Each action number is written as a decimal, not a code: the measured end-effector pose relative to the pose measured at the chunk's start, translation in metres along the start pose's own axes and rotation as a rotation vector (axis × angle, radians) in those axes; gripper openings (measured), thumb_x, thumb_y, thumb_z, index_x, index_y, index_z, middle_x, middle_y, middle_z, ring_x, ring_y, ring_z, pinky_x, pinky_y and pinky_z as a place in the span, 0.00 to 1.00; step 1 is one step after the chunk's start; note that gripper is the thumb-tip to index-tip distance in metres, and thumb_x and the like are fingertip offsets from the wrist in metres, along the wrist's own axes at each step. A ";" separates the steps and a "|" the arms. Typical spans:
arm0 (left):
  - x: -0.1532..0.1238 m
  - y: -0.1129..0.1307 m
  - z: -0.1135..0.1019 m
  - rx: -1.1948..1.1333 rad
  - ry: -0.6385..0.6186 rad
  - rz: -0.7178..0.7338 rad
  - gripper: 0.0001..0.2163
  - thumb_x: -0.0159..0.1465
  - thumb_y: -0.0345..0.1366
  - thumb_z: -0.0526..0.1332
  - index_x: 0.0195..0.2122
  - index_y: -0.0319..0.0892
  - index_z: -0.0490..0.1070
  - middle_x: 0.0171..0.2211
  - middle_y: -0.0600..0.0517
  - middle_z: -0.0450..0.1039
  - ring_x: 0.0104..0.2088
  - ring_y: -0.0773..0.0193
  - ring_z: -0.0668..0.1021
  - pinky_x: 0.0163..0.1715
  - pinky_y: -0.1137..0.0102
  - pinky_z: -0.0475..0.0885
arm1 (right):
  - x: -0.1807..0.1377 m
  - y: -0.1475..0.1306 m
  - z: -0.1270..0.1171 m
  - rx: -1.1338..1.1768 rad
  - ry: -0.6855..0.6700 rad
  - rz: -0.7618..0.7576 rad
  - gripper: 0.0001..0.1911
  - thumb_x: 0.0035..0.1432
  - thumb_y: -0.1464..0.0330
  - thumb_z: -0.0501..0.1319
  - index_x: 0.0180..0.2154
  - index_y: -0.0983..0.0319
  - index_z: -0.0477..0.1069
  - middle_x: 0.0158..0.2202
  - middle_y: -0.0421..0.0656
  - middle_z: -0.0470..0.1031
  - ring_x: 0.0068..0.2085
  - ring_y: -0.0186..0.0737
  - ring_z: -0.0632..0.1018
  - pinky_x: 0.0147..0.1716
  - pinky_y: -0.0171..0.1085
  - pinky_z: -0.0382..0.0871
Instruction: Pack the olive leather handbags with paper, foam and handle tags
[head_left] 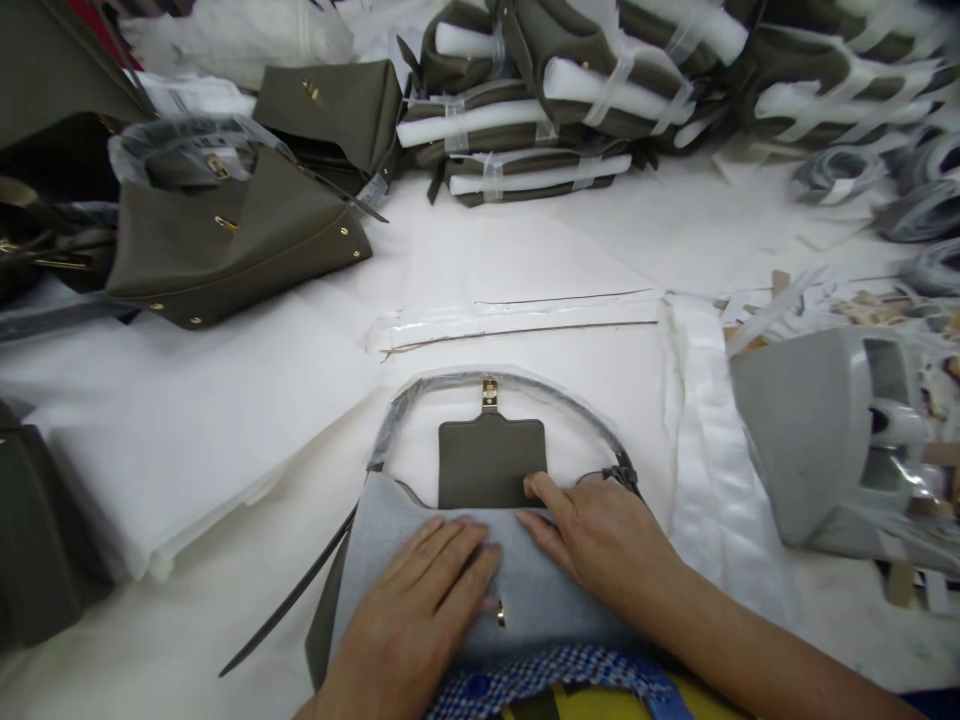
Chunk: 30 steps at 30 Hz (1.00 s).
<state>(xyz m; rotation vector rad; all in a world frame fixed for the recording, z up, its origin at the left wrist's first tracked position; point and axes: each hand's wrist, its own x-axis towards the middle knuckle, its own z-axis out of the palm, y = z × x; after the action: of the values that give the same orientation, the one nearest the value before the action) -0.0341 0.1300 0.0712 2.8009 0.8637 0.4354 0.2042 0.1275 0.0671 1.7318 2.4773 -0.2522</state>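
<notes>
Grey wrap [450, 560] under two hands [420, 610], one bag [491, 460].

Both hands, the left hand [420, 610] and the right hand [592, 535], are bare, with no gloves and no sleeves on the forearms. At the lower edge shows a blue-and-white checked garment [540, 675] with a blue button, over what seems a yellow layer.
</notes>
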 end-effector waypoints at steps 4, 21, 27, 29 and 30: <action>-0.016 0.003 0.003 0.113 -0.137 0.095 0.31 0.66 0.57 0.54 0.64 0.44 0.61 0.65 0.46 0.62 0.65 0.52 0.64 0.65 0.54 0.57 | -0.002 -0.002 0.004 -0.001 0.012 0.015 0.13 0.67 0.57 0.54 0.43 0.59 0.69 0.22 0.42 0.76 0.23 0.46 0.77 0.24 0.39 0.53; -0.029 0.004 0.017 0.047 -0.140 0.054 0.29 0.69 0.52 0.53 0.68 0.52 0.51 0.69 0.44 0.50 0.68 0.49 0.58 0.65 0.46 0.54 | 0.109 0.014 -0.019 0.686 0.125 0.296 0.16 0.59 0.57 0.63 0.29 0.63 0.76 0.31 0.47 0.80 0.38 0.47 0.80 0.39 0.38 0.70; -0.030 0.003 0.019 0.019 -0.108 0.046 0.27 0.69 0.53 0.52 0.67 0.52 0.55 0.68 0.45 0.54 0.67 0.49 0.60 0.65 0.47 0.53 | 0.078 -0.005 -0.028 0.907 0.293 0.164 0.09 0.58 0.69 0.63 0.42 0.63 0.74 0.39 0.43 0.82 0.42 0.39 0.82 0.43 0.35 0.74; -0.030 0.003 0.019 0.000 -0.088 0.051 0.27 0.69 0.53 0.53 0.67 0.51 0.56 0.68 0.45 0.54 0.66 0.48 0.61 0.65 0.46 0.53 | 0.052 -0.011 -0.032 0.965 0.344 0.042 0.10 0.57 0.69 0.64 0.42 0.62 0.75 0.42 0.43 0.82 0.45 0.39 0.82 0.47 0.36 0.73; -0.030 0.003 0.019 -0.008 -0.079 0.052 0.27 0.69 0.52 0.53 0.67 0.51 0.56 0.68 0.44 0.55 0.66 0.48 0.62 0.65 0.46 0.53 | 0.039 -0.014 -0.034 0.978 0.368 -0.035 0.09 0.57 0.69 0.64 0.42 0.61 0.76 0.43 0.42 0.82 0.46 0.39 0.82 0.49 0.37 0.73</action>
<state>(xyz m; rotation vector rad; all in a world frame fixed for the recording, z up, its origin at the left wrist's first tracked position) -0.0505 0.1088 0.0473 2.8177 0.7722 0.3320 0.1777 0.1649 0.0941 2.1715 2.8664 -1.4754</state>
